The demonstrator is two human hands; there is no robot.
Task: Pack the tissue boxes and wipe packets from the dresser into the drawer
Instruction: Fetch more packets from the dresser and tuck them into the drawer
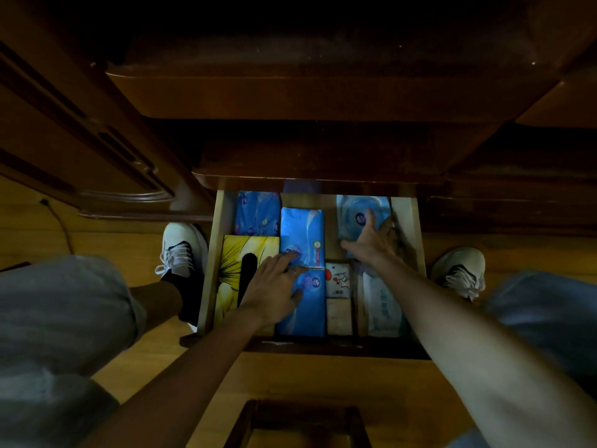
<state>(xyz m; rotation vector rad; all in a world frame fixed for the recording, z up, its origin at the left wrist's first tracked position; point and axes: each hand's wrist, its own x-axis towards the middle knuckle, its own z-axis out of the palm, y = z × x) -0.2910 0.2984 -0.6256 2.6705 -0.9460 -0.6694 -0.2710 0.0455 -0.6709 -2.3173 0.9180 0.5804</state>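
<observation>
Pressing down on the long blue tissue pack in the middle of the drawer, my left hand lies flat on it with fingers spread, pinching nothing. It looks to me like a soft, film-wrapped pack: light, a bit slick, and likely to give under the palm, so I would take it by its long sides rather than its ends. My right hand is spread over the pale blue round-lidded wipe packet at the back right; whether the fingers curl under its edge I cannot tell. That packet I judge squashy and heavier from being damp, best held across its width.

Left of the blue pack sits a stiff yellow tissue box with a dark oval slot, and behind it another blue pack. To the right lie a small white packet with red print and a whitish wipe packet. Round logos and lettering show, but none is legible.
</observation>
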